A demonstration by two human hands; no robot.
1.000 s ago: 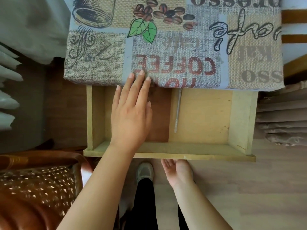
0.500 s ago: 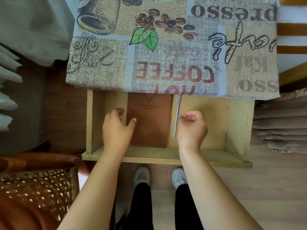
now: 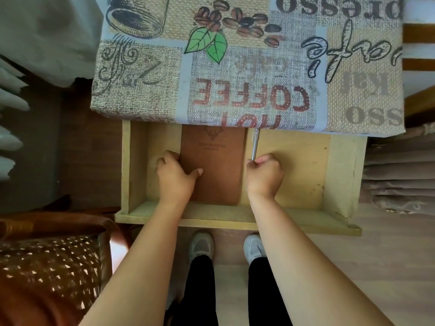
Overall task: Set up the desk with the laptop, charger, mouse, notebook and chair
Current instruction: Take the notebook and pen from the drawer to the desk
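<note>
A brown notebook (image 3: pixel 216 161) lies flat in the open wooden drawer (image 3: pixel 235 218) under the desk. My left hand (image 3: pixel 175 178) grips the notebook's left edge, thumb on the cover and fingers curled round the side. A silver pen (image 3: pixel 254 143) lies just right of the notebook, and my right hand (image 3: pixel 264 174) is closed on its near end. The desk (image 3: pixel 247 67) above wears a coffee-print cloth that hangs over the drawer's back. A wicker chair (image 3: pixel 49 262) stands at the lower left. No laptop, charger or mouse is in view.
A white radiator (image 3: pixel 9 114) and a pale curtain (image 3: pixel 47 31) are at the left. Folded brown fabric (image 3: pixel 397 175) is stacked to the right of the drawer. My feet in white shoes (image 3: pixel 202 245) stand on the wood floor below the drawer front.
My left hand came off the cloth edge and down onto the notebook's left edge. My right hand rose from below the drawer front into the drawer and closed on the pen.
</note>
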